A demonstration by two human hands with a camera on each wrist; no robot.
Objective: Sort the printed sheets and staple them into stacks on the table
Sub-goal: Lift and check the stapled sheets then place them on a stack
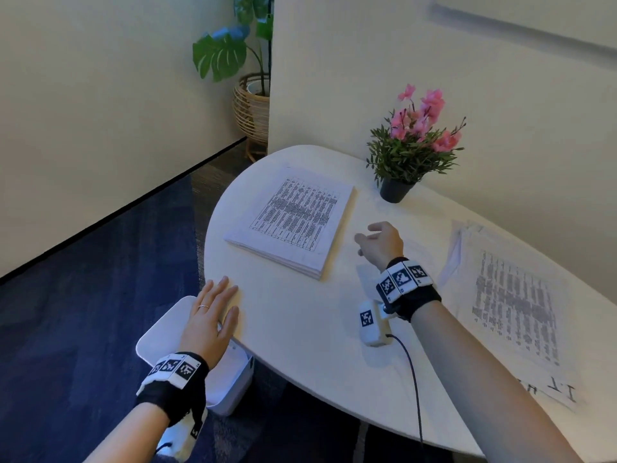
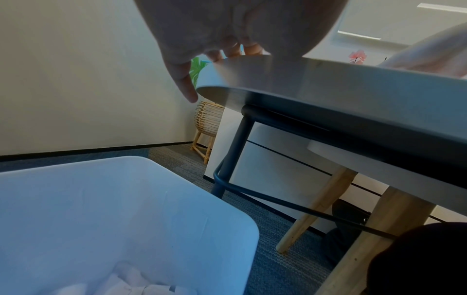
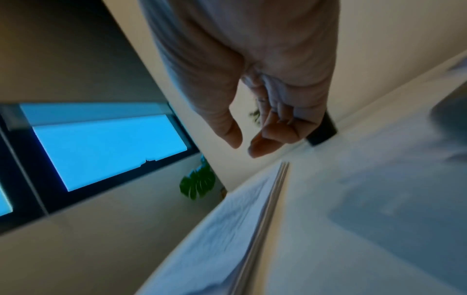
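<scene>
From the head view, a squared stack of printed sheets was seen lying on the white tabletop, towards its far left end. A looser spread of printed sheets lay at the right, partly covered by the right forearm. The left hand was laid flat at the near edge of the tabletop, its fingers straight and nothing held. The right hand was held just beside the stack's right edge, fingers loosely curled and empty. A potted pink flower stood behind. No stapler could be made out.

From the left wrist view, the straight fingers were seen against the tabletop rim, above a white bin with paper scraps inside.

From the right wrist view, which was blurred, the relaxed fingers were seen above the tabletop, nothing pinched, close to the stack's edge.

A pause between sets was judged to be in hand. The next move would call for loose sheets to be gathered and squared, and a stapler to be found.
</scene>
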